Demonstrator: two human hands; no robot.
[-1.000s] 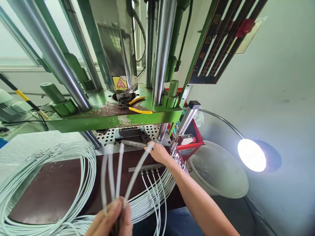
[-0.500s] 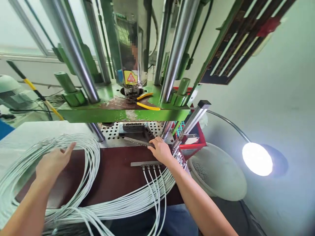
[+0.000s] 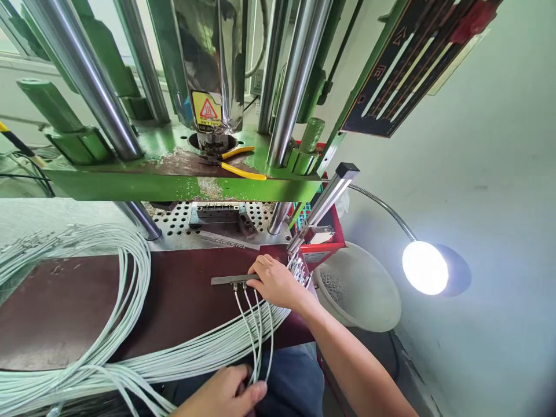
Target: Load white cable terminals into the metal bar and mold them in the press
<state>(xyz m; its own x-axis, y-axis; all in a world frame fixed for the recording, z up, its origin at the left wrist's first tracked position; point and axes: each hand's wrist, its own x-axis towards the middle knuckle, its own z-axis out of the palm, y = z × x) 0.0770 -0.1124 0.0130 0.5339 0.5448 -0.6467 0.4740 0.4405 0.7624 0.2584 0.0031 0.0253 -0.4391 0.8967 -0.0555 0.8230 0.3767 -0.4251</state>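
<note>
My right hand [image 3: 273,281] is closed on the right end of a flat metal bar [image 3: 223,280], which lies over the dark red-brown tabletop. Several white cables [image 3: 247,315] hang from small metal end fittings along that bar and run down toward my lap. At the bottom, my left hand [image 3: 226,391] has its thumb and fingers curled round the lower stretch of these cables. A second slim metal bar [image 3: 230,240] rests behind, at the front edge of the perforated press bed. On the bed sits a dark mould block [image 3: 219,213].
A green press plate [image 3: 182,186] spans above the bed, carrying yellow-handled pliers [image 3: 241,169]. Coiled white cables [image 3: 136,284] cover the table's left. To the right are a red crate [image 3: 324,252], a pale bin [image 3: 377,295] and a lit lamp [image 3: 425,267].
My right hand has left the bar at the bed and taken hold of the bar with cables. My left hand has moved from the coil down to the cables. The view has shifted.
</note>
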